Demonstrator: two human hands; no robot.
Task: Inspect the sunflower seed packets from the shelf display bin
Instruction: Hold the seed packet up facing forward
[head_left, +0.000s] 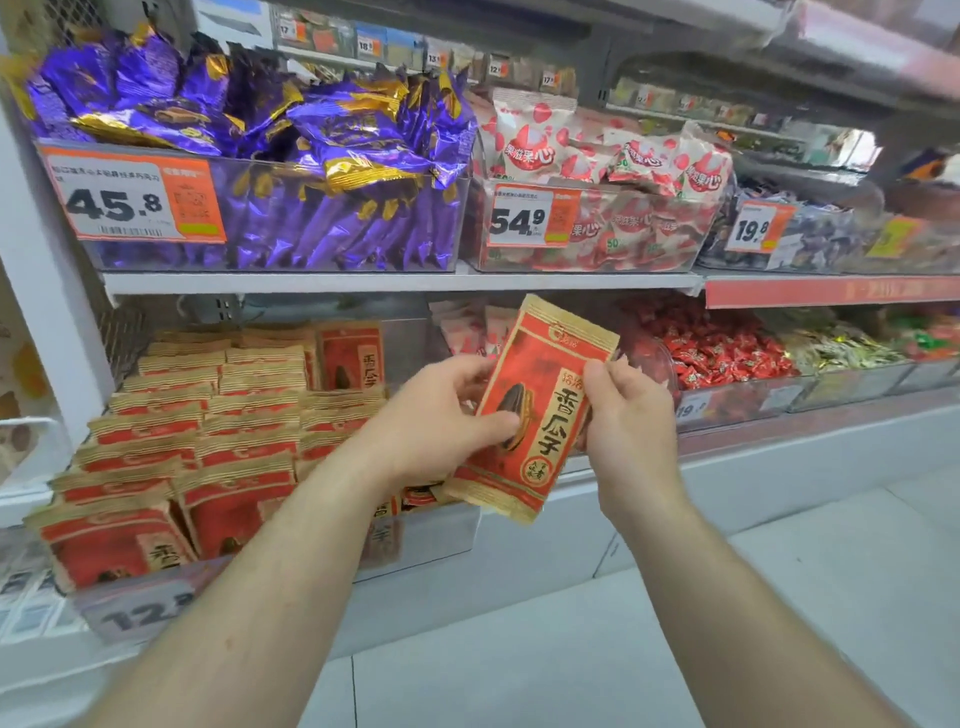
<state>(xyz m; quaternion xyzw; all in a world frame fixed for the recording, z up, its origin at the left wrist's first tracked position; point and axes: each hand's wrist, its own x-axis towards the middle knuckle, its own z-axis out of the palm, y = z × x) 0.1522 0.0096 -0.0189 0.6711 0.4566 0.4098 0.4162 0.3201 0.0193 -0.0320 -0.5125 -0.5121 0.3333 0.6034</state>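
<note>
A red and gold sunflower seed packet (540, 395) is held up in front of the lower shelf, tilted to the right, its printed front facing me. My left hand (441, 421) grips its left edge, thumb across the seed picture. My right hand (628, 421) pinches its right edge. Below and to the left, the clear display bin (441, 535) holds several rows of the same packets (218, 441), standing on end.
On the upper shelf stand clear bins of purple sweets (291, 156) and of red and white packets (613, 176), each with a price tag. Right of my hands lie bins of red wrapped sweets (727, 353). A white shelf post (41, 291) runs down the left. Pale floor tiles lie below.
</note>
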